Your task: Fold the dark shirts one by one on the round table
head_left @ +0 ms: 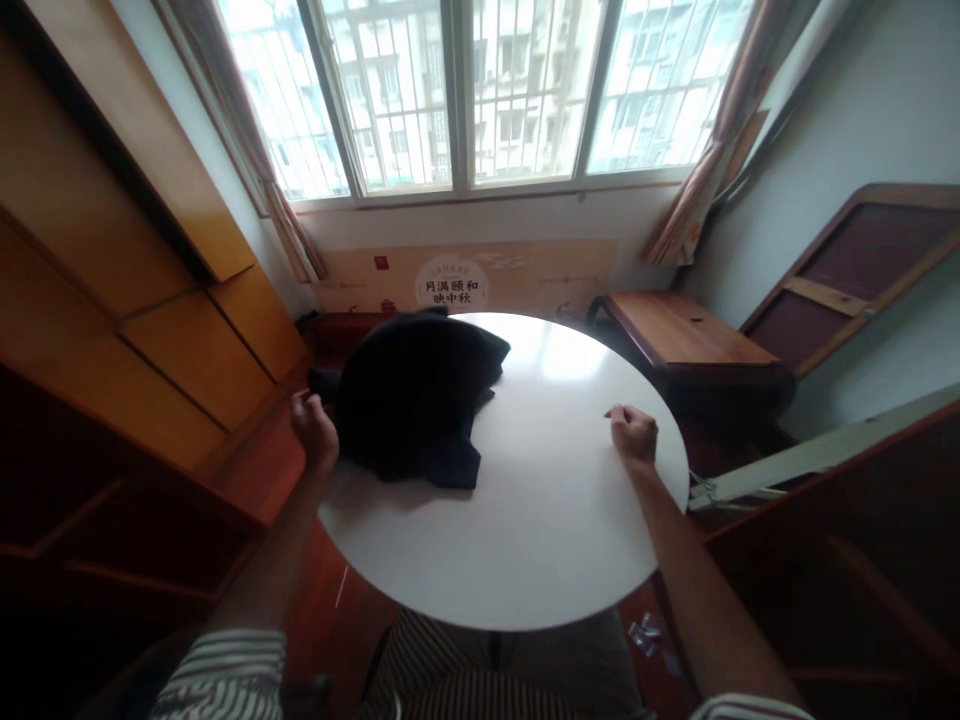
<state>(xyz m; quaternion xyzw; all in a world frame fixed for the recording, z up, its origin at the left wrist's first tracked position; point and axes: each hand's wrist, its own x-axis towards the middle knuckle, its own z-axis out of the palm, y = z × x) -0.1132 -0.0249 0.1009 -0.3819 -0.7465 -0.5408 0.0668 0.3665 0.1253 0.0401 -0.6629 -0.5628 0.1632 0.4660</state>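
A dark garment or cloth (409, 400), black with a navy part at its front, lies heaped on the left half of a round white table (510, 550). Its kind is hard to make out, because the folds merge into black. My left hand (315, 432) is closed in a loose fist at the table's left edge, right beside the heap. A dark bit of cloth sticks out just above its fingers, and I see nothing inside the fist. On the right side of the tabletop rests my right hand (634, 434), curled into a fist with nothing in it, well apart from the cloth.
Wooden cabinets (202, 350) stand on the left. Behind the table are a barred window (517, 90) and a printed banner (517, 270). A low wooden side table (682, 325) and a leaning framed panel (847, 270) are at the right. Dark wooden furniture flanks both sides.
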